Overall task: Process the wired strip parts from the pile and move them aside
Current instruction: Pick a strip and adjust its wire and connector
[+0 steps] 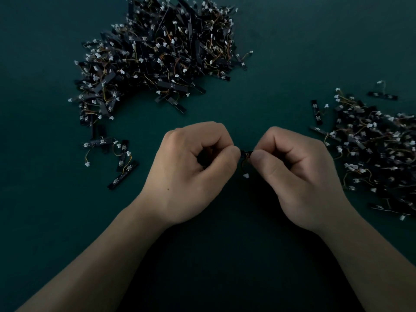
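Dim green table point(45, 64); left hand point(191, 170), right hand point(301, 174) fingers curled, pinching strip part point(244, 154), mostly hidden

An electronics assembly workshop, it seems: a plain dark-green counter point(45, 41) carries a big pile point(153, 52) of identical wired strips point(172, 85) and a second heap point(378, 149) at the right.

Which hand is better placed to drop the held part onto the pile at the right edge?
Probably the right hand: it pinches the strip part and lies nearer the right pile than the left hand.
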`<state>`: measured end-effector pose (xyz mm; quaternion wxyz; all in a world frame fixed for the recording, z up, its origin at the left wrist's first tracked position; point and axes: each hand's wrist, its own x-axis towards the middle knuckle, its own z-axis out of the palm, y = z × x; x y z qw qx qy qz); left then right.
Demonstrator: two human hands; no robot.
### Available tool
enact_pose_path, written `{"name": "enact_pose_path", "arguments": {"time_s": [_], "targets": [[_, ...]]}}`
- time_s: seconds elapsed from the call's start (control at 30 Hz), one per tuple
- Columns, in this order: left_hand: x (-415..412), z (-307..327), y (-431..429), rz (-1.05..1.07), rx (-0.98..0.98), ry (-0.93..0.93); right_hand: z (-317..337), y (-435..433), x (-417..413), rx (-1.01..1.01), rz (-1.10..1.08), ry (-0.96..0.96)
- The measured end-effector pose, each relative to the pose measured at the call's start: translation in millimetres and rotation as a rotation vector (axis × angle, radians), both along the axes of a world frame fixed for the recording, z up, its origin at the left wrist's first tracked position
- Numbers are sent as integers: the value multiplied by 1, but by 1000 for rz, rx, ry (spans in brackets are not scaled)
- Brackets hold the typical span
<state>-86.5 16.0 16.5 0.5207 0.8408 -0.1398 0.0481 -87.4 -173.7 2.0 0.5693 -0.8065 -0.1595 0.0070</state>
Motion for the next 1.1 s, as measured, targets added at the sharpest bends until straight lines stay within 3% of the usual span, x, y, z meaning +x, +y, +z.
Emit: {"name": "enact_pose_path", "arguments": {"time_s": [0.2, 0.57, 0.7, 0.83, 1.0, 1.1], "targets": [[0, 1, 3, -117, -85, -6, 0, 0, 0, 64, 21, 6], [1, -3, 1, 21, -33, 58, 1, -1, 1, -23, 16, 14], [2, -2, 3, -41, -92, 72, 0, 0, 1, -7, 25, 30], [1, -3, 2, -33, -32, 37, 1, -1, 1, 0, 48, 42], [2, -5, 4, -74, -121, 68, 1, -8, 2, -18, 179, 99], [1, -5, 3, 74, -165, -2, -2, -6, -3, 47, 96, -64]]}}
